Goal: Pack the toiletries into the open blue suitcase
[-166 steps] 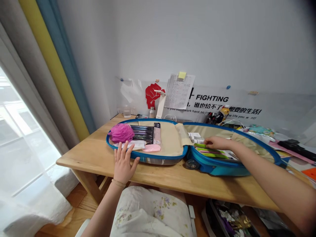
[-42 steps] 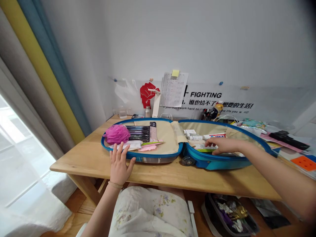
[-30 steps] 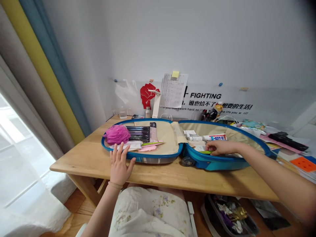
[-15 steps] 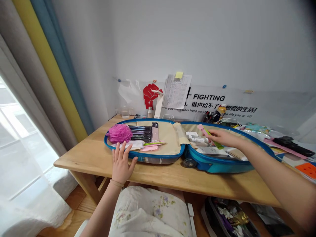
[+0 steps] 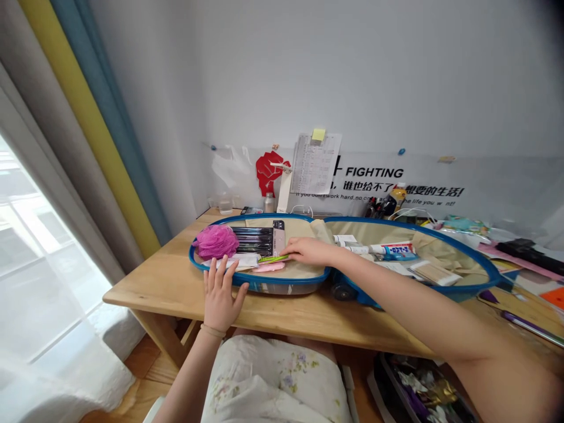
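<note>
A blue-rimmed suitcase [image 5: 299,286] lies spread in two halves on the wooden desk. My left hand [image 5: 222,296] rests on the front rim of its left half, fingers spread. Beside those fingers are a pink mesh bath puff [image 5: 215,241] and a white packet [image 5: 242,260]. Over the left half, my right hand [image 5: 308,251] pinches the end of a slim green package [image 5: 273,258]; its exact kind is unclear. A pink slim item [image 5: 268,267] lies just in front of it. Behind is a pack of dark pens [image 5: 255,239].
In the right half lie a blue-and-red toothpaste tube [image 5: 399,251], white tubes [image 5: 356,248] and a tan flat pack [image 5: 435,273]. A small bottle [image 5: 268,203] stands behind the suitcase. A bin [image 5: 423,388] with litter sits below the desk.
My right hand has moved left from the right half to the left half, carrying the slim green package low. The toothpaste tube has come into sight. My left hand stays on the rim.
</note>
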Action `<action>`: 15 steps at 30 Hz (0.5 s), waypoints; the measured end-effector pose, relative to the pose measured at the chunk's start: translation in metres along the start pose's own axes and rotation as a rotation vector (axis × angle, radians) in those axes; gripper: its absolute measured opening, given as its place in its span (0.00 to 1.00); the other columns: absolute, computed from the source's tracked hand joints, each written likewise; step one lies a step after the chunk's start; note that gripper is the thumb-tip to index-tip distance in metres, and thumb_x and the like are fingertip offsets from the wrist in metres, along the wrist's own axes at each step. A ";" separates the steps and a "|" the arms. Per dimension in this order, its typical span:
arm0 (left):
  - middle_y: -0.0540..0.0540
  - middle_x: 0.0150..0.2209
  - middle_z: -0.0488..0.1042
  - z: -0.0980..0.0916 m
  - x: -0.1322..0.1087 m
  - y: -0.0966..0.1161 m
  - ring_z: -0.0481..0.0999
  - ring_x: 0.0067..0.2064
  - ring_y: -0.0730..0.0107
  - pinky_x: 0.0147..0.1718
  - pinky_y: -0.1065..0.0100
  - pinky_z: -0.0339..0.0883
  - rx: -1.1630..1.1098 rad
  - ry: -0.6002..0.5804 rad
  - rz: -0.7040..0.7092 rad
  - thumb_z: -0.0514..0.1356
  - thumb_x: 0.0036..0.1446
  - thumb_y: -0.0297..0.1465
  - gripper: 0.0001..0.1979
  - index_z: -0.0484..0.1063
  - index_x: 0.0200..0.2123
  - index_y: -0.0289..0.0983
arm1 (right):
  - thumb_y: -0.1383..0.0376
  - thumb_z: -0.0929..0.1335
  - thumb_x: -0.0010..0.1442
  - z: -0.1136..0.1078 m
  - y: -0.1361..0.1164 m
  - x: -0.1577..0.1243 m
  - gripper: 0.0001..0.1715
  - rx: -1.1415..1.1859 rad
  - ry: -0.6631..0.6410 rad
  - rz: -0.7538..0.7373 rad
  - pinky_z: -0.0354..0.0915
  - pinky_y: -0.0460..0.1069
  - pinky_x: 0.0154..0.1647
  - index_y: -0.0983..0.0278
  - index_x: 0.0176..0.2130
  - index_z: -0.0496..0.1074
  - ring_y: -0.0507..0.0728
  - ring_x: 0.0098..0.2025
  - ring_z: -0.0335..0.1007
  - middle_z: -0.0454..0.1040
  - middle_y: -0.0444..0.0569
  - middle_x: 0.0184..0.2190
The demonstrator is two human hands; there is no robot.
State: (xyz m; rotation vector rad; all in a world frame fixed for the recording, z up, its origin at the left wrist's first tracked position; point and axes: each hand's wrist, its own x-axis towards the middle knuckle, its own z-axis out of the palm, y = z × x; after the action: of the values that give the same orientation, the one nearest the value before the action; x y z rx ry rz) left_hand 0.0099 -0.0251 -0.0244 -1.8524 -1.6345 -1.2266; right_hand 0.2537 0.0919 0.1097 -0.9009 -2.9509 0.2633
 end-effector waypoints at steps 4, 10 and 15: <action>0.36 0.66 0.58 0.000 0.000 0.000 0.45 0.70 0.48 0.65 0.42 0.41 0.000 -0.001 0.003 0.53 0.63 0.38 0.26 0.59 0.64 0.39 | 0.68 0.63 0.61 0.013 0.000 0.014 0.22 0.020 -0.016 -0.034 0.65 0.50 0.52 0.61 0.53 0.75 0.57 0.49 0.71 0.75 0.54 0.48; 0.37 0.66 0.57 0.001 0.000 0.000 0.45 0.70 0.47 0.64 0.42 0.43 -0.018 0.000 -0.003 0.53 0.63 0.39 0.27 0.58 0.64 0.40 | 0.71 0.62 0.60 0.022 0.002 0.018 0.23 0.036 -0.052 -0.044 0.64 0.50 0.54 0.61 0.50 0.76 0.56 0.50 0.71 0.76 0.53 0.48; 0.37 0.66 0.57 0.000 0.001 0.001 0.45 0.70 0.48 0.64 0.42 0.43 -0.019 0.016 0.015 0.53 0.64 0.38 0.26 0.59 0.64 0.40 | 0.71 0.61 0.61 0.026 -0.004 0.018 0.23 0.059 -0.066 -0.024 0.63 0.51 0.57 0.61 0.50 0.77 0.55 0.52 0.70 0.76 0.51 0.50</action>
State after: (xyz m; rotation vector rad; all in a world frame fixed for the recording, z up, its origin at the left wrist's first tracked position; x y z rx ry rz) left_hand 0.0106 -0.0248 -0.0235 -1.8579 -1.6030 -1.2526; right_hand 0.2340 0.0945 0.0844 -0.8655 -2.9943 0.3840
